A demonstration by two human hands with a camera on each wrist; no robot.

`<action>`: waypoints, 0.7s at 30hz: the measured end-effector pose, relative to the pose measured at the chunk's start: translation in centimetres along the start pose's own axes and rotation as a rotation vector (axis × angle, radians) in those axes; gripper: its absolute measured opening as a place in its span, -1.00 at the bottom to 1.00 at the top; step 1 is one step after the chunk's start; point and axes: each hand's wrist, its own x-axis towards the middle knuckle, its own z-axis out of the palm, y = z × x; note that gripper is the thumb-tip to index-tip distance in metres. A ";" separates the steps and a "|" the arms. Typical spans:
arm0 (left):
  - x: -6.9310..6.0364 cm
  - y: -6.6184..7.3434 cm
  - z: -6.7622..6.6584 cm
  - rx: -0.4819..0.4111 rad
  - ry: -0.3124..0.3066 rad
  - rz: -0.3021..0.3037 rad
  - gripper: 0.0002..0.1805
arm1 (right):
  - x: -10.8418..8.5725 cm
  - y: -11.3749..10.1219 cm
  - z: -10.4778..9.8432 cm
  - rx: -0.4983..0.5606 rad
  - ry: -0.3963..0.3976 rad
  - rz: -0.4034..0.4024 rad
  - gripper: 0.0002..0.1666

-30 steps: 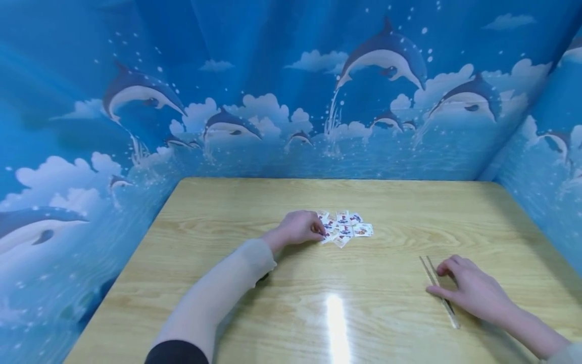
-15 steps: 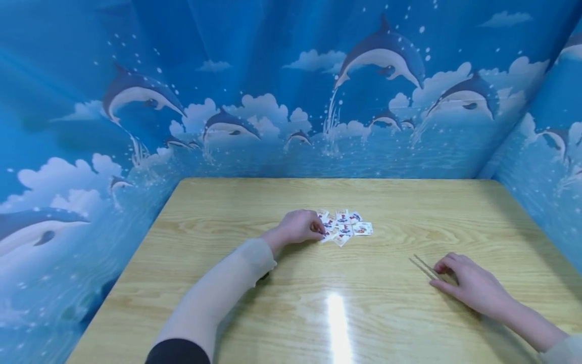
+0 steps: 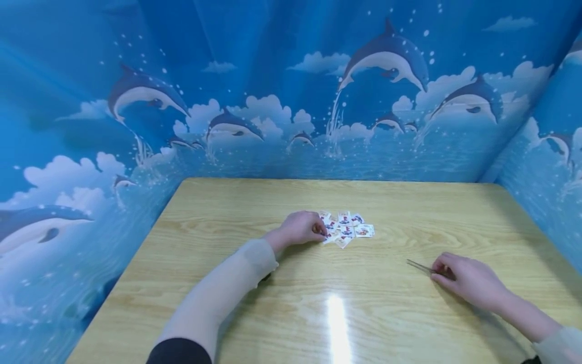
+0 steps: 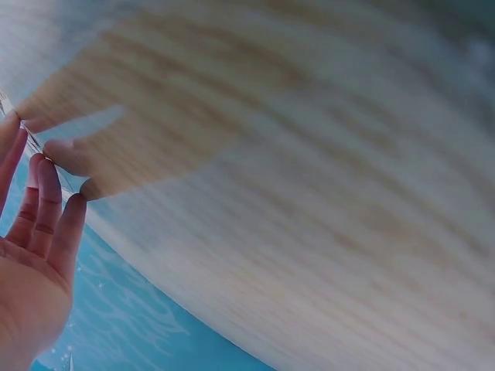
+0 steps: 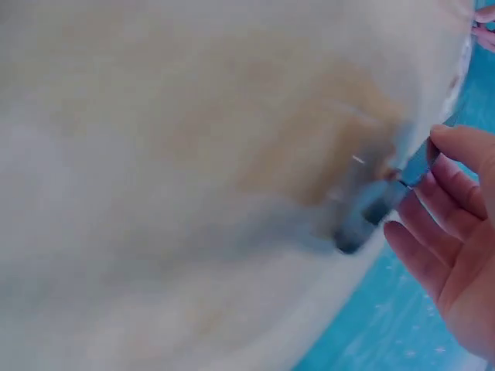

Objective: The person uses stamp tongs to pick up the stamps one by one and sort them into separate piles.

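Observation:
Several small printed paper pieces [image 3: 346,231], white with red and blue pictures, lie partly overlapping on the wooden table. At their left edge my left hand [image 3: 300,227] rests its fingertips on the nearest pieces. The left wrist view has that hand [image 4: 39,255] with fairly straight fingers touching the tabletop; what is under the thumb and index finger is hard to see. Well to the right, my right hand [image 3: 473,280] pinches thin metal tweezers [image 3: 419,265], tips pointing left toward the papers. In the right wrist view, the tweezers [image 5: 418,166] sit between thumb and fingers.
The light wood table [image 3: 254,197] ends at a blue curtain [image 3: 273,121] printed with dolphins, at the back and both sides. A bright light reflection [image 3: 337,328] lies on the tabletop between the two arms.
Tweezers that lay on the table under my right hand are now gripped, and their tips have swung leftward. My left hand keeps its place at the papers.

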 end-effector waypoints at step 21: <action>-0.1 0.2 0.1 -0.007 0.020 -0.022 -0.89 | 8.0 -1.6 -2.7 0.201 -0.076 0.010 -0.91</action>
